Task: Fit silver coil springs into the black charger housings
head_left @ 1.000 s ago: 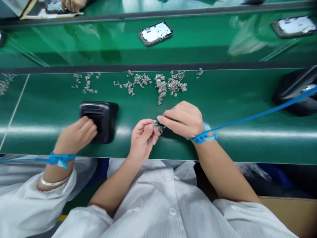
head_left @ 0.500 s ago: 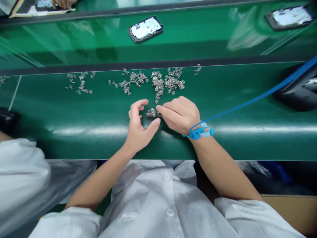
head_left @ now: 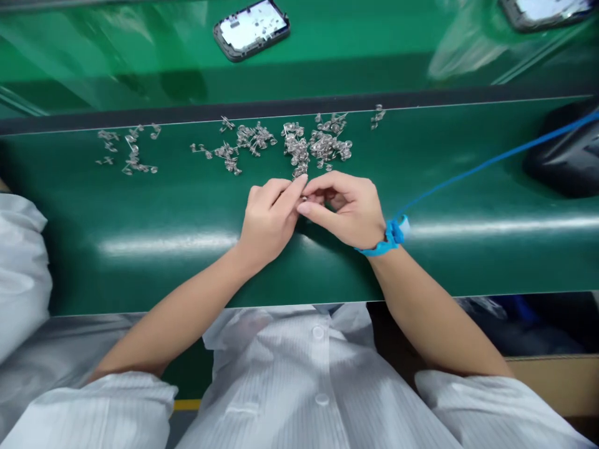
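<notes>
Hands, bare, one pair, watched by me from afar: left hand (head_left: 269, 219), back upward, fingers bent and set close together, thumb laid forward; its fingertips run in against those of its partner, and I cannot tell what it grips, since the hand itself covers the spot.

Right hand (head_left: 350, 209): half closed, thumb and forefinger curved toward each other with a hollow between them, tips close together at the left fingers; a tiny bright glint of metal shows there, too small for me to say which hand pinches it, or whether either does.

Springs (head_left: 296, 149), silvery wire, many: tangled heaps on the green table (head_left: 187, 274), the nearest heap just beyond the fingertips, other clusters to its left and right, one small bunch apart at far right.

Wristband (head_left: 382, 244), blue, one: on the right wrist, with a blue cord (head_left: 477, 167) running off to the right.

Phone shell (head_left: 251, 30), opened, one: on the raised green surface beyond the dark strip (head_left: 187, 111).

Black case (head_left: 566, 156), one: right edge, behind the cord.

Sleeve (head_left: 21, 268), white, a neighbour's: left edge
</notes>
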A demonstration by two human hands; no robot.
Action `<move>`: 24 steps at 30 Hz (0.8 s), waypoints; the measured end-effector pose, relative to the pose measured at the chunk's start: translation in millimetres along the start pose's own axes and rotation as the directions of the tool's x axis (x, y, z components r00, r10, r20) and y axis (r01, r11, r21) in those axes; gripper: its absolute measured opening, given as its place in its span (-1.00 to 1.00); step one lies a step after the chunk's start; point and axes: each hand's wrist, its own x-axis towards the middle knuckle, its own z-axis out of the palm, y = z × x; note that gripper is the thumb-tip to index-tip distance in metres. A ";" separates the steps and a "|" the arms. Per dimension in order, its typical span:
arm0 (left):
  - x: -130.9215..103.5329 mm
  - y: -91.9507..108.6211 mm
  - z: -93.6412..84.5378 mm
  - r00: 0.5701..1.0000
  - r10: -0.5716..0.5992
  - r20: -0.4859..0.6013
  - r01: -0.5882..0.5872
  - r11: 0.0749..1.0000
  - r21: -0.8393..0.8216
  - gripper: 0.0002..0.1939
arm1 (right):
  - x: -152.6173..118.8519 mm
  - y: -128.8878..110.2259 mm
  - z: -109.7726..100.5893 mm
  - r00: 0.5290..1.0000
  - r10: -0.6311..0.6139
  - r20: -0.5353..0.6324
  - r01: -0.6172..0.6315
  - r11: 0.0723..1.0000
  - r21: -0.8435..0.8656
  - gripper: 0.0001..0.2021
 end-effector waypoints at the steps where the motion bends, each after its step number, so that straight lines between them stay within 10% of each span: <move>1: -1.3 -0.5 1.8 1.000 0.024 -0.009 -0.023 0.998 0.056 -0.62 | 0.2 2.1 2.6 1.000 0.020 -0.016 -0.020 1.000 0.019 -0.86; 7: -5.6 5.1 4.4 0.990 -0.136 -0.023 0.131 0.980 -0.150 -0.71 | 2.4 6.7 7.6 0.991 0.027 -0.134 -0.028 1.000 -0.007 -0.88; 17: 1.4 9.1 1.3 0.916 -0.288 0.279 0.396 0.539 -0.744 -0.85 | 1.3 -3.3 1.1 0.969 -0.227 -0.100 0.165 0.891 -0.424 -0.82; 24: -3.4 11.1 1.3 0.939 -0.313 0.143 0.329 0.696 -0.638 -0.87 | -0.1 1.4 -2.4 0.994 0.038 -0.105 -0.041 0.999 -0.027 -0.95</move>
